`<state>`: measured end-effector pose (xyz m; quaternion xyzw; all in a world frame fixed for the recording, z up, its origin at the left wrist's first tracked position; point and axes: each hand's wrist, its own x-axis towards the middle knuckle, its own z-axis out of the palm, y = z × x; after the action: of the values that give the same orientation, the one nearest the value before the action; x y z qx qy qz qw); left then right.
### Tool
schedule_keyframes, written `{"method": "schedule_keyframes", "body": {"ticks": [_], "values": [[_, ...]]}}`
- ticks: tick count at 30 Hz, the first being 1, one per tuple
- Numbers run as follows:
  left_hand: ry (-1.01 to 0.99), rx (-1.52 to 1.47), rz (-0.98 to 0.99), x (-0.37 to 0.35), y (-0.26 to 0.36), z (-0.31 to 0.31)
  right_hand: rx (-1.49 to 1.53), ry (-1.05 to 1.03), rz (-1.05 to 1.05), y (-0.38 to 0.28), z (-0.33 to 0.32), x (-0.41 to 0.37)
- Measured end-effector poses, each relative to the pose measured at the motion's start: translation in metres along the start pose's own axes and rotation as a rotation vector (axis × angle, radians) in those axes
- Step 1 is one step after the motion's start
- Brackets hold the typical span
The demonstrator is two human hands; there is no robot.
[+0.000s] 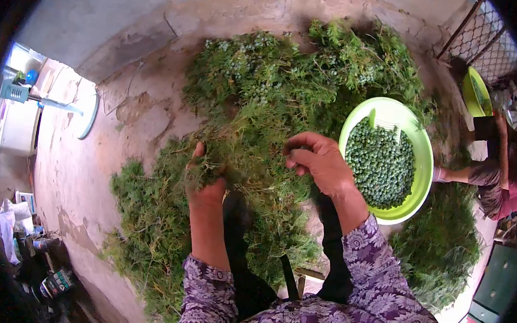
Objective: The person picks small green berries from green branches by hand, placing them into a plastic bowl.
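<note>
My left hand (205,185) is closed round a green leafy sprig (211,163), its thumb pointing up. To its right, my right hand (315,159) has its fingers curled together over the greenery; whether anything small is between the fingertips is hidden. Close beside the right wrist stands a light green basin (427,166) holding many small round green berries (380,163). Behind both hands lies a big heap of cut branches (246,72), with pale berry clusters in its upper part. More cut foliage (149,214) spreads below my left hand.
Another person (494,176) sits at the right edge, near a second green basin (477,92). Foliage (442,250) lies below the large basin. A fan (87,108) stands at the left, with clutter (42,266) at the lower left. A concrete wall (113,22) rises behind.
</note>
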<state>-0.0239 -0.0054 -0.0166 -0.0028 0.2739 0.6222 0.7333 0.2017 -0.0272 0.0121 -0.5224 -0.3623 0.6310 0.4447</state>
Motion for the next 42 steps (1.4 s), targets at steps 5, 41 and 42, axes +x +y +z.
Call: {"method": "schedule_keyframes", "body": {"ticks": [5,41,42], "values": [[0.061,-0.011,-0.055,0.003,-0.011,0.005,-0.227,-0.162,0.073,0.008,0.009,0.002],[-0.186,0.141,-0.017,-0.004,-0.022,0.019,-0.214,-0.36,0.031,0.019,0.042,-0.003],[-0.174,0.131,-0.03,-0.006,-0.023,0.021,-0.212,-0.359,0.032,0.016,0.044,-0.006]]}}
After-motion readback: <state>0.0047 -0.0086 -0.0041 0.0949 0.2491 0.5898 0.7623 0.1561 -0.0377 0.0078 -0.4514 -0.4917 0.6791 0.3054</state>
